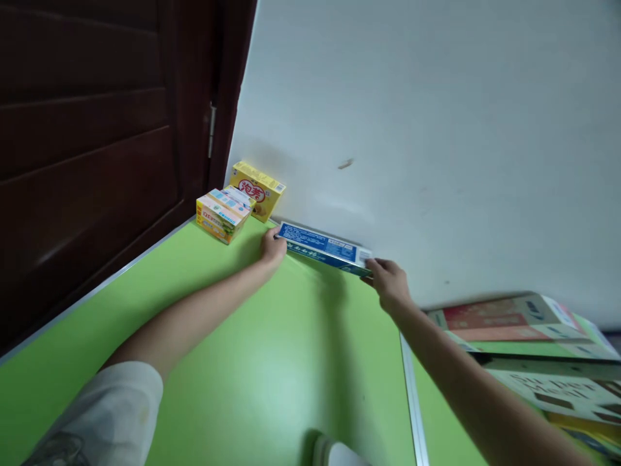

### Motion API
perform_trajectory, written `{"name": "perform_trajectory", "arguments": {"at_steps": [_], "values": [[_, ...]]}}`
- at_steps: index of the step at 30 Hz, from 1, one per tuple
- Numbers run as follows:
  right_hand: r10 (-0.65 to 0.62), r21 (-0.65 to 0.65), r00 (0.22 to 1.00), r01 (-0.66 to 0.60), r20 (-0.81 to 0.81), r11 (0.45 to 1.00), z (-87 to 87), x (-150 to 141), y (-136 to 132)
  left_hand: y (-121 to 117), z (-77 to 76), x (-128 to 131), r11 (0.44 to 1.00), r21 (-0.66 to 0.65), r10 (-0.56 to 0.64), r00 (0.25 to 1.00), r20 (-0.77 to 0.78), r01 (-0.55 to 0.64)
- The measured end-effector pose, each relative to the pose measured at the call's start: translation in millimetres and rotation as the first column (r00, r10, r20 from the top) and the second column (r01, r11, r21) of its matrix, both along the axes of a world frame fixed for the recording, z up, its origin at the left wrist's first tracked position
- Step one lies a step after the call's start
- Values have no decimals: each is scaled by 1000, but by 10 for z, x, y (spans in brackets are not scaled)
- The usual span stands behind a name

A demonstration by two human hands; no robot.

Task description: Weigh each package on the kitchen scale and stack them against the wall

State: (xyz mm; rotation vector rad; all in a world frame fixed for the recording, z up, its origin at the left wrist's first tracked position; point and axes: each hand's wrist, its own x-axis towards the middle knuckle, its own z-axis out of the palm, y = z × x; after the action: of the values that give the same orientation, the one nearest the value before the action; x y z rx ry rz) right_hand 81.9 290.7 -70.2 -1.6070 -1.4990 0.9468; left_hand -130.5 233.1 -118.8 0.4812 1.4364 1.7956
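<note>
At frame centre, my left hand [274, 247] and right hand [388, 281] grasp opposite ends of a long blue box [323, 248] near the wall [427, 142].

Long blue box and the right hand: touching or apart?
Touching. In the head view, the right hand grips the long blue box at its right end.

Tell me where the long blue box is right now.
In the head view, the long blue box is near the middle, held at its ends by the left hand and right hand, beside the white wall, right of the yellow box.
</note>
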Motion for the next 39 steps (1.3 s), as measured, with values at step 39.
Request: {"name": "perform_trajectory", "arguments": {"at_steps": [39], "values": [[197, 67, 966, -210, 167, 975, -405, -343, -493, -571, 12, 121, 823, -514, -567, 405, -717, 243]]}}
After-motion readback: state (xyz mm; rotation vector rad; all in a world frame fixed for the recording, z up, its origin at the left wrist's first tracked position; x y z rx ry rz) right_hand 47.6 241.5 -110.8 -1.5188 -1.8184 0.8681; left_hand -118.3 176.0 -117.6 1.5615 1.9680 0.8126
